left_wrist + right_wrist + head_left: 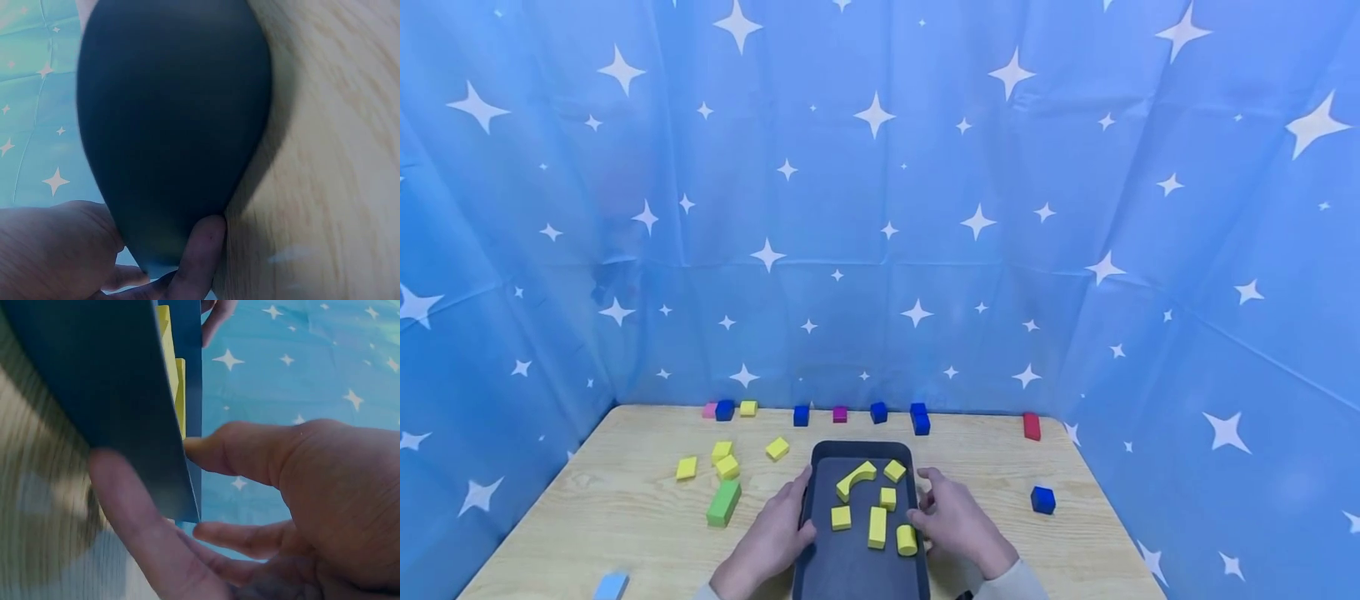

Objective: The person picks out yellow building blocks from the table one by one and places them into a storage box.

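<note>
A dark rectangular baking tray (865,575) lies between my hands at the front of the table. In it are several yellow blocks, among them an arch block (854,478), a long block (877,528) and a cylinder (906,541). My left hand (775,533) grips the left side, its thumb hooked over the rim; a fingertip (206,240) shows at the wall's lower edge in the left wrist view. On the opposite side my right hand (958,521) holds the tray, thumb (212,450) on the rim and a finger (128,494) against the outer wall.
Left of the tray lie several yellow blocks (727,467), a green block (724,503) and a light-blue block (612,586). Blue blocks (878,412) and a magenta block (840,414) line the back edge. At right are a red block (1032,427) and a blue cube (1042,500). Star-patterned curtains (880,208) enclose the table.
</note>
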